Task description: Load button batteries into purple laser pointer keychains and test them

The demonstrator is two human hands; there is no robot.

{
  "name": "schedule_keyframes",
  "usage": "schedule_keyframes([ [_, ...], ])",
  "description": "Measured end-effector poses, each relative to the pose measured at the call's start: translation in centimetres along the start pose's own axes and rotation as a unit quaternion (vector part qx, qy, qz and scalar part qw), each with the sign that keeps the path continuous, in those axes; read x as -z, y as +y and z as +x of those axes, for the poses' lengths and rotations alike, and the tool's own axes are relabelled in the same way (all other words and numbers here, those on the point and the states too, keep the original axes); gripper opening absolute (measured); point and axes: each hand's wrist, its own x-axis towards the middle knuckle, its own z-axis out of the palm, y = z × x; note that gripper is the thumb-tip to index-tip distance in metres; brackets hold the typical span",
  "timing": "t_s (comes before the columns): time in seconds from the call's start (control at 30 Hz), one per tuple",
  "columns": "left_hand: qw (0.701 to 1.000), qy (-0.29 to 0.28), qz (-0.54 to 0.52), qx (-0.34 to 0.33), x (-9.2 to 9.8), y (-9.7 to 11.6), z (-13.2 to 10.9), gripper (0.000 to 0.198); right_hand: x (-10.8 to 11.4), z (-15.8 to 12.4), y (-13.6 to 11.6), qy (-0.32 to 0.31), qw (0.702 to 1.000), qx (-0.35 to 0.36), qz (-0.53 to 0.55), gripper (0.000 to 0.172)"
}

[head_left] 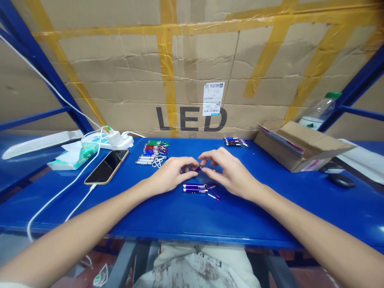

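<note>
My left hand (172, 173) and my right hand (227, 170) meet over the middle of the blue table (180, 216). Both pinch a small purple keychain torch (198, 169) between their fingertips; most of it is hidden by my fingers. Just in front of my hands lie two purple keychain torches (196, 189) with purple clips, side by side on the table. A row of several torches (151, 154) in green, red, blue and silver lies at the back left. A smaller bunch of dark torches (236, 142) lies at the back right.
A phone (107, 166) on a white cable lies left, beside a tissue pack (75, 157) and a power strip (112, 140). An open cardboard box (300, 146) and a plastic bottle (319, 110) stand right, with a dark mouse (341, 181) nearby. A taped cardboard wall (192, 68) backs the table.
</note>
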Motion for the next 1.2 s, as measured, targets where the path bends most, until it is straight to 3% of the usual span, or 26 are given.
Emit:
schedule_keyframes([
  [0.27, 1.0, 0.006, -0.006, 0.02, 0.0, 0.0, 0.1, 0.019, 0.1, 0.0, 1.2, -0.005, 0.999, -0.033, -0.043, 0.028],
  [0.43, 1.0, 0.012, -0.005, 0.024, 0.0, -0.2, 0.1, 0.018, 0.2, -0.3, 2.9, -0.127, 0.973, -0.117, -0.156, 0.018],
  [0.53, 0.999, 0.022, -0.004, 0.023, 0.0, -0.2, 0.1, 0.018, 0.3, -0.5, 2.8, -0.163, 0.966, -0.145, -0.142, 0.02],
  [0.63, 0.999, 0.028, -0.001, 0.021, 0.1, -0.2, 0.1, 0.018, 0.3, -0.5, 2.5, -0.171, 0.97, -0.128, -0.113, 0.024],
  [0.87, 0.999, 0.03, 0.002, 0.025, 0.1, -0.1, 0.1, 0.017, -0.1, -0.7, 2.8, -0.142, 0.982, -0.084, -0.09, 0.018],
  [1.1, 1.0, 0.022, 0.006, 0.019, 0.0, -0.3, 0.1, 0.018, 0.1, -0.1, 1.4, -0.006, 0.999, -0.045, 0.017, 0.013],
  [1.2, 1.0, 0.014, 0.01, 0.014, 0.0, -0.1, 0.1, 0.019, 0.0, 0.0, 0.8, 0.016, 0.996, -0.029, 0.078, 0.013],
])
